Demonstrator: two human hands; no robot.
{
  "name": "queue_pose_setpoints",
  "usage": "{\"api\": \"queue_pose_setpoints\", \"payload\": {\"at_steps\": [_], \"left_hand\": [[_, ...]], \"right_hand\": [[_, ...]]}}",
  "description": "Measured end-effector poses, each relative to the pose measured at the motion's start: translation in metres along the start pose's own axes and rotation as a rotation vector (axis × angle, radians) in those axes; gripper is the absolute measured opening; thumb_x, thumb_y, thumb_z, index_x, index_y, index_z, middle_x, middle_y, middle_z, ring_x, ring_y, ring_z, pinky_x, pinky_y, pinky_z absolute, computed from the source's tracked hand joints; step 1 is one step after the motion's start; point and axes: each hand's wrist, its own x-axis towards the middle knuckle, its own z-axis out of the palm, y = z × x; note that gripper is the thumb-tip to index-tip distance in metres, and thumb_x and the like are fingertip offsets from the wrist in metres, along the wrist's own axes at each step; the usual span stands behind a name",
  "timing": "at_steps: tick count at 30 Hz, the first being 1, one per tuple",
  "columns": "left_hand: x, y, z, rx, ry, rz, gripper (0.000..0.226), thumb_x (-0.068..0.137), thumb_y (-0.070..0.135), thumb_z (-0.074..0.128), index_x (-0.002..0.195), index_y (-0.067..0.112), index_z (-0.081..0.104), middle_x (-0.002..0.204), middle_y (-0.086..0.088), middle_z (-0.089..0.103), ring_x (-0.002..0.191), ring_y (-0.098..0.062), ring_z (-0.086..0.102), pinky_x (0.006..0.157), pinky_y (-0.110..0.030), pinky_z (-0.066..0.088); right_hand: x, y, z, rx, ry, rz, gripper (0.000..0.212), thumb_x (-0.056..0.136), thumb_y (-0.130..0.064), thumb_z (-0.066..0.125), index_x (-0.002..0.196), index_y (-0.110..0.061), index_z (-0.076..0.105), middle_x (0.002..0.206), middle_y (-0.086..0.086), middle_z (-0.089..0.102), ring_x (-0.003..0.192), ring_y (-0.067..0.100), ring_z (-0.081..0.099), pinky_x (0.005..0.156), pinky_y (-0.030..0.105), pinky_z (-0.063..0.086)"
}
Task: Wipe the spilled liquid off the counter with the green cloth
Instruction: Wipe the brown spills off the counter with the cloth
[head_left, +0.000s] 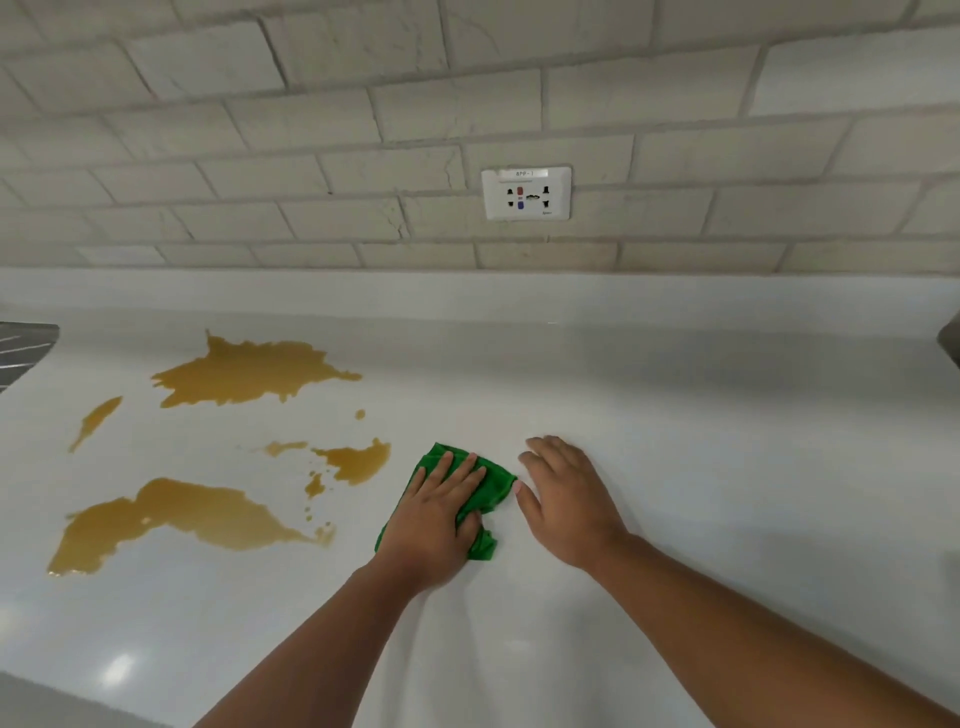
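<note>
Both hands are down on the counter (675, 415): left hand (436, 514) lies palm-down on the green cloth (493, 486), fingers fairly straight & spread, pressing it flat. Its thumb sits against the cloth's near-right fold, can't tell if it pinches. The right hand (566, 501) rests flat on bare counter just beside the cloth's right edge, fingers straight & relaxed, holding nothing, thumb tip almost at the cloth. Both forearms come in from the bottom of the view.

Cloth is bunched, approx. ctr of the view, on a dry patch to the right of the spilled liquid (244, 371) & not touching it. The liquid is brownish-yellow, in several separate pools: the largest toward the back-left, a long one at front-left, a smaller one nearest the cloth w/ a few drops round it, and a thin streak at far left.

Counter is white & glossy. Behind it is a low white upstand, then a pale tiled wall (311, 130) w/ a white socket plate (525, 193) above & slightly right of the cloth. Corner of a ribbed metal surface (21, 348) shows at the left edge; a dark object (951, 338) is cut off at the right edge, can't tell what it is
</note>
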Motion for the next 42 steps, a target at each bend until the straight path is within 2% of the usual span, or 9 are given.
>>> {"api": "queue_pose_setpoints", "payload": {"at_steps": [5,11,17,20,24,30,34,38,42], "left_hand": [[-0.028,-0.027,-0.008,-0.061,0.047,-0.031,0.069,0.087,0.042,0.012,0.152,0.027,0.031,0.161,0.014,0.018,0.151,-0.012,0.005,0.120,-0.027,-0.006],[-0.053,-0.069,-0.018,-0.082,0.017,-0.001,0.054,0.099,0.027,0.033,0.153,0.027,0.029,0.161,0.015,0.014,0.151,-0.010,0.001,0.119,-0.025,-0.008],[-0.043,-0.113,-0.041,-0.119,0.051,-0.122,0.048,0.102,0.017,0.037,0.150,0.024,0.036,0.161,0.009,0.023,0.151,-0.016,0.012,0.121,-0.034,0.012],[-0.028,-0.109,-0.049,-0.105,-0.006,-0.158,0.052,0.102,0.020,0.038,0.153,0.020,0.029,0.164,0.003,0.015,0.152,-0.023,0.007,0.123,-0.043,0.006],[-0.021,-0.090,-0.043,-0.003,-0.080,0.021,0.058,0.102,0.021,0.038,0.157,0.017,0.017,0.165,0.000,0.004,0.152,-0.025,-0.002,0.123,-0.045,0.000],[-0.058,-0.138,-0.042,-0.121,-0.192,0.443,0.058,0.098,0.016,0.043,0.154,0.023,0.028,0.161,0.012,0.012,0.149,-0.007,-0.002,0.120,-0.024,-0.008],[-0.057,-0.176,-0.049,-0.117,-0.105,0.313,0.055,0.097,0.021,0.039,0.152,0.022,0.034,0.161,0.009,0.019,0.151,-0.012,0.004,0.124,-0.036,0.001],[-0.018,-0.167,-0.057,-0.011,-0.039,0.011,0.056,0.101,0.019,0.039,0.155,0.019,0.024,0.164,0.002,0.012,0.152,-0.023,0.003,0.123,-0.045,0.004],[0.002,-0.134,-0.049,0.084,-0.051,0.052,0.057,0.101,0.026,0.033,0.156,0.018,0.019,0.165,0.000,0.010,0.151,-0.030,0.003,0.121,-0.051,0.006]], "right_hand": [[-0.009,-0.040,0.008,-0.025,-0.084,-0.014,0.058,0.099,-0.045,0.026,0.131,-0.011,0.059,0.144,0.009,0.052,0.137,0.029,0.042,0.117,0.045,0.031],[0.002,-0.079,0.012,-0.029,-0.133,0.010,0.087,0.094,-0.057,-0.009,0.145,-0.011,0.044,0.158,0.010,0.033,0.149,0.028,0.021,0.122,0.044,0.014],[0.010,-0.112,0.030,-0.095,-0.235,0.162,0.066,0.100,-0.050,0.013,0.155,-0.014,0.021,0.165,0.007,0.008,0.153,0.026,0.000,0.124,0.045,0.003],[0.009,-0.126,0.040,-0.100,-0.272,0.246,0.064,0.104,-0.047,0.022,0.157,-0.014,0.010,0.166,0.005,-0.006,0.152,0.024,-0.013,0.122,0.049,-0.005],[0.010,-0.124,0.043,-0.010,-0.220,0.278,0.060,0.105,-0.044,0.023,0.158,-0.018,0.013,0.166,0.000,-0.003,0.152,0.017,-0.010,0.123,0.043,-0.006],[-0.006,-0.121,0.041,0.014,-0.198,0.248,0.061,0.105,-0.044,0.025,0.158,-0.017,0.016,0.166,-0.003,0.001,0.152,0.012,-0.008,0.123,0.036,-0.006],[-0.016,-0.124,0.044,0.001,-0.142,0.258,0.083,0.090,-0.063,0.009,0.157,-0.015,0.019,0.166,-0.003,0.006,0.152,0.010,-0.005,0.123,0.033,-0.004],[-0.020,-0.122,0.046,0.051,-0.036,0.332,0.092,0.085,-0.071,0.018,0.156,-0.012,0.023,0.165,0.000,0.010,0.152,0.012,-0.001,0.124,0.031,-0.001],[-0.022,-0.122,0.048,0.018,-0.037,0.339,0.090,0.085,-0.069,0.015,0.154,-0.012,0.027,0.165,0.002,0.015,0.152,0.014,0.003,0.123,0.029,-0.003]]}}
